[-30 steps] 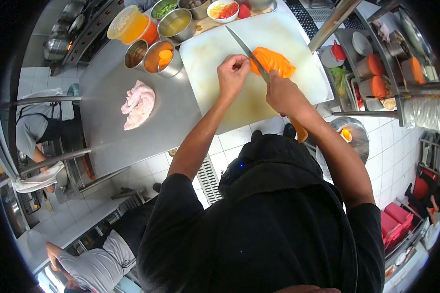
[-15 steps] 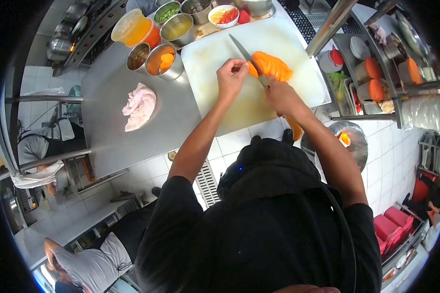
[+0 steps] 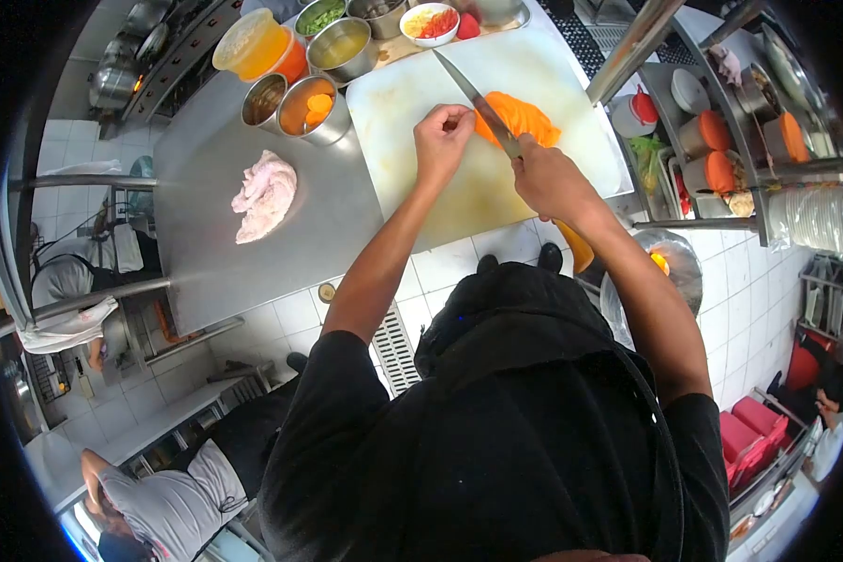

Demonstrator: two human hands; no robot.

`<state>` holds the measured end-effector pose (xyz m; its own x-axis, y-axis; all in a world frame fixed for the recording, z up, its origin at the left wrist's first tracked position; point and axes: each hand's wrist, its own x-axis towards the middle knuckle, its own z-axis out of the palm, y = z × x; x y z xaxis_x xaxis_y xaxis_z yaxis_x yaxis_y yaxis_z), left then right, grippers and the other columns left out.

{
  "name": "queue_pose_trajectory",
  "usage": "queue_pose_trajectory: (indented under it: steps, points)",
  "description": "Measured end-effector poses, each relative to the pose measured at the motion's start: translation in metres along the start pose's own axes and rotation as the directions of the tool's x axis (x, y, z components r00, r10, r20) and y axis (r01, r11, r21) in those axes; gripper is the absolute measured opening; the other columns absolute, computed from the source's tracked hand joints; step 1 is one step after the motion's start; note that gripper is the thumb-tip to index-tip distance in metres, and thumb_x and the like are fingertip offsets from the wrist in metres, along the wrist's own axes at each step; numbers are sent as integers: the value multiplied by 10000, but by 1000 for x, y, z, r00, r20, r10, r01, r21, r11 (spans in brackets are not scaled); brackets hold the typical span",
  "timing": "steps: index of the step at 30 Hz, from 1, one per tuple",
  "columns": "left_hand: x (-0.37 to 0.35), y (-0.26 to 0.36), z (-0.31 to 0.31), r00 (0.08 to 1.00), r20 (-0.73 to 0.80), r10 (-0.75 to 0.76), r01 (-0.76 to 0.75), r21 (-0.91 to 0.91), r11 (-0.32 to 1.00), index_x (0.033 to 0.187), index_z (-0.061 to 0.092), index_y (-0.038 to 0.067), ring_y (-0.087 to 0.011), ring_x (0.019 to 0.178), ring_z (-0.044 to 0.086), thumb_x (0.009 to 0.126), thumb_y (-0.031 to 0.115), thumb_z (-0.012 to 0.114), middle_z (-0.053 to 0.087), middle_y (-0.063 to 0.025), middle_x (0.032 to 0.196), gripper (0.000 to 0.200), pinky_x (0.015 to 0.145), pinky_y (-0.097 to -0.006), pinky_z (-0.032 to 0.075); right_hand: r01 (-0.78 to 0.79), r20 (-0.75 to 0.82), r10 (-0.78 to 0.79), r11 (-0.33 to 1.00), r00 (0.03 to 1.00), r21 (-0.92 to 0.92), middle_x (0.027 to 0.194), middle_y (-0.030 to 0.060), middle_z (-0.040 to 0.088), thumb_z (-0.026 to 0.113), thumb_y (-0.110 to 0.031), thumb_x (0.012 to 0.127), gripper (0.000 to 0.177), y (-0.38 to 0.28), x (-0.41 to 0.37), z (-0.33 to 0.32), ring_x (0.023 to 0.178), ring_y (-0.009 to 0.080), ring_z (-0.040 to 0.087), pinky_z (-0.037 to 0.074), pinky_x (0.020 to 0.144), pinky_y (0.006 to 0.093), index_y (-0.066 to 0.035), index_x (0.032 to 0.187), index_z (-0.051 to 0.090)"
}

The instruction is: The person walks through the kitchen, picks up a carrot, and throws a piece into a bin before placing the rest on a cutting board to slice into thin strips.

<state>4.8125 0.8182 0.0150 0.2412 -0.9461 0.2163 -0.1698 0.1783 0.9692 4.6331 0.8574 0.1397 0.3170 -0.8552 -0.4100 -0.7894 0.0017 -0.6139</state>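
Observation:
A white cutting board (image 3: 403, 103) carries a fan of orange slices (image 3: 525, 119), in the head view. My right hand (image 3: 551, 178) is closed round the handle of a long knife (image 3: 468, 89), whose blade points up and left across the left part of the slices. My left hand (image 3: 443, 140) is closed beside the left end of the slices, left of the blade; whatever its fingertips may hold is too small to make out. A steel pot (image 3: 314, 112) with orange pieces stands left of the board.
Raw pale meat (image 3: 266, 195) lies on the steel table (image 3: 187, 225). Steel pots, an orange tub (image 3: 253, 49) and a white bowl (image 3: 430, 25) line the back. Shelves stand at the right, a metal post (image 3: 628, 56) near the board's corner. Other people are at the left and right.
My right hand and the knife have shifted slightly, the tip moving a little up and left. My left hand has moved slightly down. The fingers of both hands remain closed.

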Motion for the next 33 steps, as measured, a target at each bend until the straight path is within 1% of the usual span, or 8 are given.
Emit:
queue_pose_trajectory:
  steps: [10, 13, 19, 22, 25, 28, 31, 33]
  points:
    - [2, 1, 0, 1000, -2, 3, -3, 16, 1000, 901, 712, -46, -74, 681, 601, 894, 46, 715, 681, -39, 819, 93, 640, -247, 495, -88, 61, 83, 993, 995, 80, 772, 287, 683, 429, -37, 895, 320, -15, 2, -1, 568, 355, 701, 589, 550, 423, 110, 1172, 492]
    - [0, 3, -1, 1000, -6, -10, 10, 20, 1000, 898, 712, -47, -74, 681, 602, 892, 42, 718, 681, -39, 821, 89, 637, -247, 496, -113, 50, 109, 990, 993, 82, 799, 304, 686, 448, -36, 881, 321, -15, 6, 4, 589, 376, 703, 591, 590, 443, 92, 1171, 501]
    - [-1, 1, 0, 1000, -15, 25, -25, 17, 1000, 901, 715, -47, -70, 679, 600, 894, 33, 716, 683, -37, 821, 80, 632, -244, 497, -64, -45, 62, 997, 997, -43, 901, 328, 692, 501, -70, 873, 302, 0, 20, 21, 854, 468, 705, 560, 827, 512, 57, 1147, 522]
    - [-1, 2, 0, 1000, -16, 19, -19, 12, 1000, 904, 717, -48, -67, 679, 597, 896, 34, 715, 684, -37, 821, 82, 632, -244, 498, -78, -48, 76, 996, 996, -42, 952, 327, 693, 509, -85, 879, 302, 1, 20, 23, 946, 477, 689, 545, 863, 525, 52, 1148, 524]
    - [-2, 2, 0, 1000, -21, -11, 11, -5, 1000, 907, 719, -48, -64, 677, 594, 900, 40, 716, 686, -35, 822, 88, 630, -242, 497, -48, -61, 42, 994, 997, -93, 980, 331, 689, 519, -93, 882, 310, 5, 26, 29, 974, 473, 685, 542, 871, 533, 46, 1159, 524]
    - [0, -1, 0, 999, -27, -32, 32, -23, 999, 914, 721, -48, -67, 675, 595, 902, 47, 717, 687, -36, 823, 96, 632, -242, 497, -52, -84, 44, 994, 995, -99, 946, 309, 699, 519, -89, 891, 300, 19, 50, 55, 878, 436, 717, 576, 778, 510, 40, 1161, 526]
    - [-4, -3, 0, 1000, -3, -22, 22, 5, 1000, 939, 726, -42, -69, 698, 597, 910, 68, 721, 694, -32, 829, 114, 659, -241, 500, -141, 71, 140, 990, 988, 15, 890, 285, 707, 510, -87, 906, 329, 5, 38, 34, 731, 380, 733, 597, 644, 457, 53, 1204, 515]
    - [-1, 0, 0, 999, 14, -40, 39, 35, 999, 976, 731, -32, -66, 740, 595, 926, 98, 723, 706, -20, 843, 140, 704, -241, 503, -119, 91, 113, 991, 989, 61, 856, 274, 708, 496, -99, 928, 350, 4, 35, 26, 653, 351, 723, 590, 578, 423, 67, 1237, 500]
